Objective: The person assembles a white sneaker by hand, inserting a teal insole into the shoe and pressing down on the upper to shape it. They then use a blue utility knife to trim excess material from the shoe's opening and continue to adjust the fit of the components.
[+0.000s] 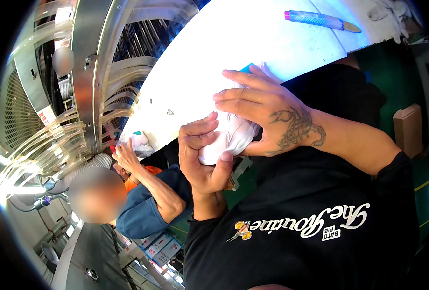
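A white shoe [233, 130] is held between my two hands at the near edge of the white worktable. My left hand [202, 154] grips its near-left end, fingers curled on one side and the thumb on the other. My right hand [267, 111] lies over its far-right side with long, slightly bent fingers, while the thumb comes round underneath. Glare washes out part of the shoe, and my fingers cover much of it. A bit of teal shows past the right fingers.
A brush [320, 21] with a wrapped handle lies on the white worktable [190, 72], far right. White gloves [390, 14] sit at its corner. To the left, a co-worker [151, 203] handles a similar white item [139, 142] beside a machine with clear tubes [122, 96]. A cardboard box [408, 130] stands right.
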{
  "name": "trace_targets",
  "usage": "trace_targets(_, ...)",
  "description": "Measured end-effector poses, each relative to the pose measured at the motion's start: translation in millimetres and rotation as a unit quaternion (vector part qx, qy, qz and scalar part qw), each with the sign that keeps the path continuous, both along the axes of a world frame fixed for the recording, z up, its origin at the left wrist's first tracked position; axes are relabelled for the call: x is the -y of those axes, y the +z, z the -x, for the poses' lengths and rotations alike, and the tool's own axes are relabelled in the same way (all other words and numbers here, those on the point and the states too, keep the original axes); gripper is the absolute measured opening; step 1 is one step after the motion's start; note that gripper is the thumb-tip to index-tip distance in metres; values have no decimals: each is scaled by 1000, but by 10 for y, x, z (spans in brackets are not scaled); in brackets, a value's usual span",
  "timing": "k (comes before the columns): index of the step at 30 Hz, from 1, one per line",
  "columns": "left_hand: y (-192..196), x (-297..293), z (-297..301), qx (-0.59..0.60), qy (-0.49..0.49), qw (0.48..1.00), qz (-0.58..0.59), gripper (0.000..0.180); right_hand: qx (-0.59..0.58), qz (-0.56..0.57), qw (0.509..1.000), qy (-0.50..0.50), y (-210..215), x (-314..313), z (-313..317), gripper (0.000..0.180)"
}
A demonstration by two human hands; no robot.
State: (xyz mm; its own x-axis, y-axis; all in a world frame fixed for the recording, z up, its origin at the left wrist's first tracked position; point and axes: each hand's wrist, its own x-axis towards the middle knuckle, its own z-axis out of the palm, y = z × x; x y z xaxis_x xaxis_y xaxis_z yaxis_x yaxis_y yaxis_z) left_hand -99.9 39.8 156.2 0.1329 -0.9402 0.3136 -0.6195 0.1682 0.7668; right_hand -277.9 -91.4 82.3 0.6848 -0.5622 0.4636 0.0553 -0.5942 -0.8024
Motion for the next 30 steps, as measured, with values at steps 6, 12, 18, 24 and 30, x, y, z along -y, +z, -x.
trace_targets(6, -49, 21, -69, 55, 35, 998, 20, 30, -3, 0, 1000, -19, 21, -33, -58, 78)
trace_targets(12, 175, 81, 180, 220, 120, 968, -34, 39, -10, 4, 998, -62, 8, -69, -161, 76)
trace_targets(18, 104, 123, 95, 247, 113, 962, -6, 44, 39, -11, 996, -81, -47, -61, -176, 73)
trace_targets(24, 91, 168, 65, 296, 93, 951, 9, 45, 38, 35, 988, -142, -186, -310, 113, 64)
trace_targets(30, 227, 276, 185, 335, 77, 939, -32, 44, 68, -59, 987, -135, -163, -513, 1, 66)
